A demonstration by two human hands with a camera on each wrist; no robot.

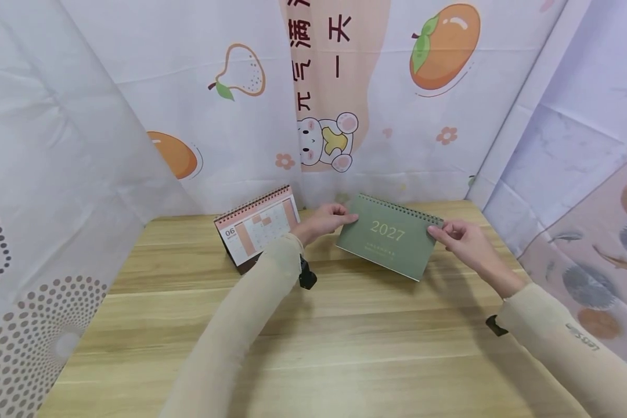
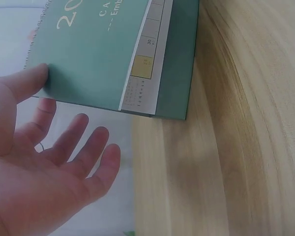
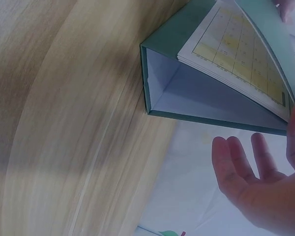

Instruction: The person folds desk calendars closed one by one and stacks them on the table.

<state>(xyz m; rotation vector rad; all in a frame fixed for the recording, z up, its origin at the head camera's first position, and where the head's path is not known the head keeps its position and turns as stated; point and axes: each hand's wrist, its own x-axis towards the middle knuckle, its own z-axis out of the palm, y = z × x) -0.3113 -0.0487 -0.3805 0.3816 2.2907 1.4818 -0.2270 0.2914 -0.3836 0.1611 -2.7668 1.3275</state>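
Observation:
A green spiral-bound desk calendar marked 2027 stands on the wooden table, right of centre in the head view. My left hand pinches its left edge, thumb on the front cover, the other fingers spread below. At the upper right corner, near the spiral, my right hand pinches the calendar between thumb and index finger. In the right wrist view, the green cover is lifted away from the printed pages. The hollow triangular stand shows beneath them.
A pink and white desk calendar showing 06 stands to the left, partly hidden behind my left forearm. The wooden table meets a patterned curtain at its back edge. More patterned cloth hangs on the right.

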